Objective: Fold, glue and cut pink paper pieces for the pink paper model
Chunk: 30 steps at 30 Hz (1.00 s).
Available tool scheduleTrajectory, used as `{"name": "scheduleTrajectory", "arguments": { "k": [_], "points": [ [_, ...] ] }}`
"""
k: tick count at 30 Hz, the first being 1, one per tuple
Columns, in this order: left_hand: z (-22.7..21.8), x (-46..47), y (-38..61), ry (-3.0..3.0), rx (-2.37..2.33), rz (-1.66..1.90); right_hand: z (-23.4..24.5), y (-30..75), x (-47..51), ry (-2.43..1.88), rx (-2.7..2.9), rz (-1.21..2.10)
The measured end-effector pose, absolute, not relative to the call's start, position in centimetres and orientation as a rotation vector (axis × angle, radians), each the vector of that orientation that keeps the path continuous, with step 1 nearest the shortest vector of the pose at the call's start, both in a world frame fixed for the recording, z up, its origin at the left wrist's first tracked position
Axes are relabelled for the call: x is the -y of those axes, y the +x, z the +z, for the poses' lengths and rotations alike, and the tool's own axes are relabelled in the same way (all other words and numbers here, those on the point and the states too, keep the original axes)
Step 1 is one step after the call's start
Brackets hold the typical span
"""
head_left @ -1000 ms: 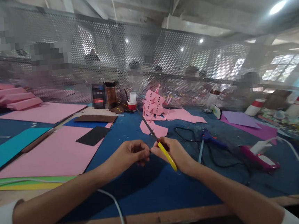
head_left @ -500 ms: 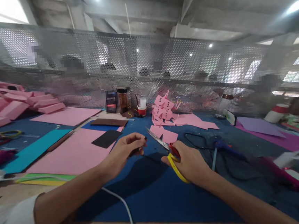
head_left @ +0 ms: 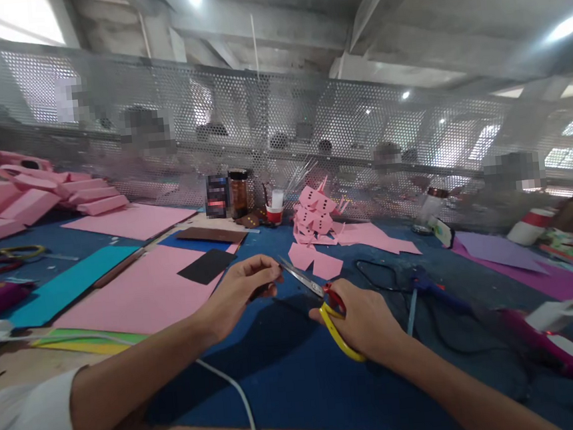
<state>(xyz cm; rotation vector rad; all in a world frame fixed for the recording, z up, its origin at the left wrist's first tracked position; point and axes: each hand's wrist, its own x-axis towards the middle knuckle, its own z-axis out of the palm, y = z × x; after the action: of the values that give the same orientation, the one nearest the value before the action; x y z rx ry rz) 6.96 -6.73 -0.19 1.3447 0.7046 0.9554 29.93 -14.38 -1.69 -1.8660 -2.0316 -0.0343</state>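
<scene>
My left hand is closed in a pinch over the blue table mat. A small dark piece showed at its fingertips a moment ago; now the fingers mostly hide it. My right hand grips scissors with red and yellow handles. Their blades point up and left, and the tips are right beside my left fingertips. Just beyond the blades lie pink paper pieces. Behind them stands a pink paper model with black dots. A black paper rectangle rests on a pink sheet left of my left hand.
A blue glue gun with a looped black cord lies to the right, near a magenta device. Purple sheets are farther right. A brown jar stands at the back. A white cable crosses the front edge.
The scissor tips have come closer to my left fingertips, and the dark piece there is harder to see. The whole view has shifted slightly.
</scene>
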Motion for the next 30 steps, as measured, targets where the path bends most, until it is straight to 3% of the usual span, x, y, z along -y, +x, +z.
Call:
{"name": "scheduleTrajectory", "arguments": {
  "k": [30],
  "points": [
    [-0.59,6.61,7.08,1.355,-0.719,0.96,-2.48,30.2,14.27,-1.825,2.139,-0.268]
  ]
}}
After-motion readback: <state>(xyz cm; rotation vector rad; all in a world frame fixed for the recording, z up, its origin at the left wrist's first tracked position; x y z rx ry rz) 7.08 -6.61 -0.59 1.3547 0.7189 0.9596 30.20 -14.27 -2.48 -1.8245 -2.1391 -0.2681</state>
